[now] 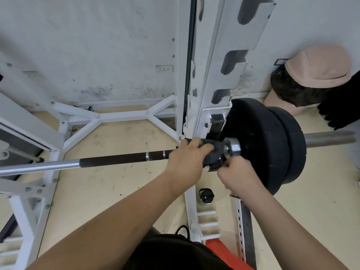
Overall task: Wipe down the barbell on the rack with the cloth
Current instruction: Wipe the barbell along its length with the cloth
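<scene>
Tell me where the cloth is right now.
In the head view the dark cloth is wrapped around the barbell right of centre, under the left hand, beside the chrome collar and black plates.

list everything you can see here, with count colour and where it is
barbell: 1, chrome with dark knurled section, lying across the rack, left to right
cloth: 1, dark grey, wrapped on the bar beside the collar
weight plates: 2, black, on the bar's right sleeve
rack: 1, white, upright at centre with floor braces to the left
bin: 1, pink lid and body with a black liner, by the wall at upper right
bottle: 1, black cap, on the floor near the rack base
wall outlet: 1, white, on the wall at centre
red item: 1, at bottom, kind unclear
left hand: 1, gripping the cloth over the bar
right hand: 1, pinching the cloth's lower edge
</scene>
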{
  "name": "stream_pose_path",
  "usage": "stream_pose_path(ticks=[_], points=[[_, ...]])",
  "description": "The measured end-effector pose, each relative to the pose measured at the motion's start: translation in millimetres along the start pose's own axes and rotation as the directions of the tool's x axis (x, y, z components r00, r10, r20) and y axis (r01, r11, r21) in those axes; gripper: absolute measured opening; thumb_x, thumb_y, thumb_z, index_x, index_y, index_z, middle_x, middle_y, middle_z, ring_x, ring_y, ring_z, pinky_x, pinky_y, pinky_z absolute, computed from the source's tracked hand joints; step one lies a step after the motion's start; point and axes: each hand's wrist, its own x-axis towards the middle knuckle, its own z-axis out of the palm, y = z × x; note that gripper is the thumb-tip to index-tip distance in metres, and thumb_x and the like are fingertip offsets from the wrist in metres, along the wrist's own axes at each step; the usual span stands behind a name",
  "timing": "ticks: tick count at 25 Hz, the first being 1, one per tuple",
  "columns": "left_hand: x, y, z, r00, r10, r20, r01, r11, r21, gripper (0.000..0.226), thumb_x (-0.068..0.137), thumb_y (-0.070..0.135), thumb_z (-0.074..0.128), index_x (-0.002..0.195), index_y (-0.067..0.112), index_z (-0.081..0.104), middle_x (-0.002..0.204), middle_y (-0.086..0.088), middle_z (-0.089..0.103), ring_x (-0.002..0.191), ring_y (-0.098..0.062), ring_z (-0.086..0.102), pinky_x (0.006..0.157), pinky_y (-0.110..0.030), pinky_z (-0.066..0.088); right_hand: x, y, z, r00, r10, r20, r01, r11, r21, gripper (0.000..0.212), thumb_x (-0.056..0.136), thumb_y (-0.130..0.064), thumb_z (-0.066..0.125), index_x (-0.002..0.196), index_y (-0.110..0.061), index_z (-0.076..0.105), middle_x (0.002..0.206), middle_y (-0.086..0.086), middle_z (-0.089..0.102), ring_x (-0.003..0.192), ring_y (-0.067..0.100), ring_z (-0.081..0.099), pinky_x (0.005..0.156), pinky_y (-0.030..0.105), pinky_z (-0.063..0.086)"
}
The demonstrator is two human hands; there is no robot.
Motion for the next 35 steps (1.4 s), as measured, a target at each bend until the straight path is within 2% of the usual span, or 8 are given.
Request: stream_pose_path(ticks=[3, 7, 10, 13, 15, 21, 28, 35], points=[[-31, -40, -15, 0.989, -0.143, -0.048, 0.144, 0.989, 0.037, 0.043, 0.091, 0.029, 0.06, 0.133, 0.035, 0.056, 0.119, 0.002, 0.058, 0.107, -0.027, 0.056, 0.072, -0.04, 0.052, -14, -36, -7, 0.935, -0.287, -0.209, 0.194, 0.906, -0.376, 0.022, 0.088, -0.024, 0.054, 0.07, -0.013, 0.061, 0.066, 0.0, 0.059, 0.058, 0.022, 0.054, 0.053, 0.028, 0.041], [-96, -87, -44, 0.872, -0.488, 0.049, 0.488, 0.873, 0.016, 0.021, 0.082, 0.037, 0.059, 0.1, 0.032, 0.069, 0.093, 0.008, 0.068, 0.083, -0.019, 0.066, 0.065, -0.032, 0.053, -18, -88, 26, 0.821, -0.543, -0.178, 0.497, 0.832, -0.247, 0.031, 0.093, -0.033, 0.054, 0.069, -0.017, 0.062, 0.063, -0.002, 0.062, 0.063, 0.018, 0.056, 0.055, 0.03, 0.044], [-147, -123, -56, 0.625, -0.766, 0.149, 0.735, 0.515, -0.441, 0.019, 0.077, 0.037, 0.067, 0.073, 0.018, 0.066, 0.066, 0.007, 0.066, 0.065, -0.013, 0.062, 0.058, -0.027, 0.05, -19, -129, 70, 0.801, -0.598, -0.009, 0.596, 0.799, -0.074, 0.041, 0.094, -0.034, 0.056, 0.057, -0.018, 0.054, 0.048, -0.005, 0.051, 0.053, 0.016, 0.049, 0.052, 0.033, 0.041], [-186, -149, -66, 0.411, -0.889, 0.2, 0.57, 0.08, -0.818, 0.017, 0.079, 0.022, 0.069, 0.073, 0.007, 0.066, 0.065, -0.002, 0.061, 0.062, -0.019, 0.058, 0.058, -0.03, 0.049, -27, -165, 111, 0.752, -0.649, 0.115, 0.656, 0.753, -0.042, 0.043, 0.096, -0.036, 0.057, 0.059, -0.016, 0.058, 0.046, -0.004, 0.047, 0.05, 0.016, 0.047, 0.056, 0.037, 0.047], [-203, -165, -75, 0.332, -0.924, 0.189, 0.429, -0.031, -0.903, 0.018, 0.08, 0.017, 0.068, 0.086, 0.0, 0.068, 0.072, -0.007, 0.064, 0.066, -0.02, 0.06, 0.06, -0.032, 0.052, -36, -192, 135, 0.703, -0.683, 0.196, 0.698, 0.716, -0.009, 0.039, 0.096, -0.038, 0.057, 0.064, -0.017, 0.064, 0.048, -0.01, 0.051, 0.05, 0.013, 0.046, 0.055, 0.035, 0.046], [-244, -228, -106, 0.38, -0.924, 0.038, 0.371, 0.114, -0.922, 0.014, 0.088, 0.018, 0.061, 0.098, 0.023, 0.071, 0.091, -0.002, 0.076, 0.081, -0.016, 0.071, 0.072, -0.03, 0.058, -64, -275, 193, 0.625, -0.718, 0.305, 0.723, 0.68, 0.12, 0.026, 0.095, -0.031, 0.061, 0.073, -0.022, 0.071, 0.061, -0.01, 0.063, 0.055, 0.006, 0.052, 0.058, 0.024, 0.047], [-317, -387, -147, 0.239, -0.962, 0.133, 0.186, -0.089, -0.979, 0.012, 0.086, 0.023, 0.065, 0.078, 0.014, 0.069, 0.072, -0.002, 0.066, 0.073, -0.021, 0.063, 0.069, -0.035, 0.053, -90, -385, 307, 0.614, -0.728, 0.305, 0.726, 0.673, 0.142, 0.029, 0.096, -0.021, 0.06, 0.068, -0.016, 0.066, 0.06, -0.004, 0.057, 0.06, 0.01, 0.052, 0.063, 0.03, 0.048], [-390, -550, -227, 0.18, -0.978, -0.102, 0.375, 0.164, -0.912, 0.017, 0.078, 0.032, 0.072, 0.09, 0.02, 0.065, 0.087, -0.005, 0.071, 0.086, -0.023, 0.07, 0.075, -0.041, 0.06, -136, -496, 440, 0.624, -0.707, 0.334, 0.748, 0.663, 0.006, 0.018, 0.096, -0.03, 0.061, 0.1, -0.023, 0.077, 0.099, -0.008, 0.072, 0.092, 0.011, 0.066, 0.081, 0.031, 0.056]])
